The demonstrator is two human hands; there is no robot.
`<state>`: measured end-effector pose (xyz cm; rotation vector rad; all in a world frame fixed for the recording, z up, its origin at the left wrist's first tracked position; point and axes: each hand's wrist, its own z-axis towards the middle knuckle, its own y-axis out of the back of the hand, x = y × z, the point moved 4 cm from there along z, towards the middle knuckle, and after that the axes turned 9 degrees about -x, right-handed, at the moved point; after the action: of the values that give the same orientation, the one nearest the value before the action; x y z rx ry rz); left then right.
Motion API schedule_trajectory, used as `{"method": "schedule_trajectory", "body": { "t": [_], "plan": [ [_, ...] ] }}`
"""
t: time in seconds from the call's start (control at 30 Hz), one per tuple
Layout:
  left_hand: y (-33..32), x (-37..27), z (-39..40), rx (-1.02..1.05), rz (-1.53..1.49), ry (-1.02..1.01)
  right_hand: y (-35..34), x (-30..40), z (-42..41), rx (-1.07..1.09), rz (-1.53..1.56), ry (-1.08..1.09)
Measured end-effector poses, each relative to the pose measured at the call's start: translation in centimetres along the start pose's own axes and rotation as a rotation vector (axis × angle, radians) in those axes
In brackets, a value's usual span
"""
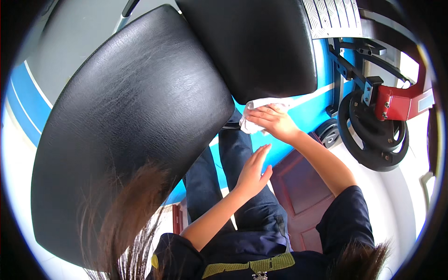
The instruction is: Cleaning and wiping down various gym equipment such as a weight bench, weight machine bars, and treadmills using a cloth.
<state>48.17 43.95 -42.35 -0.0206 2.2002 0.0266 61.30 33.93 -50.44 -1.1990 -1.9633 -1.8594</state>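
My right hand (274,120) presses a crumpled white cloth (253,127) near the lower edge of a black padded cushion (252,49), which looks like the pad of a gym machine. My left hand (252,172) is empty, held in the air below the cloth with its fingers extended and the thumb apart. A larger black padded cushion (140,105) with a creased, leather-like surface fills the left side, its narrow end close to the cloth. Part of the cloth is hidden under my right fingers.
Black weight plates (374,140) hang by a red metal bracket (395,103) at the right. Above them are a black metal frame (353,71) and a ridged metal footplate (332,17). Another plate (328,133) is lower down, by the blue floor. Loose hair covers part of the lower left.
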Motion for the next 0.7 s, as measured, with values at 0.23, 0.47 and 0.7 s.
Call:
{"method": "schedule_trajectory", "body": {
  "t": [0.23,0.47,0.7],
  "plan": [
    [2.9,0.1,-0.1,-0.077,-0.084,0.101,13.0,-3.4,1.3,-0.51,0.848,-1.149],
    [5.2,1.0,1.3,-0.02,-0.077,0.163,24.5,-8.0,8.0,-0.574,0.322,-0.803],
    [6.2,1.5,2.5,-0.067,-0.175,0.175,12.8,-9.3,24.7,-0.451,-0.733,-0.194]
  ]
}}
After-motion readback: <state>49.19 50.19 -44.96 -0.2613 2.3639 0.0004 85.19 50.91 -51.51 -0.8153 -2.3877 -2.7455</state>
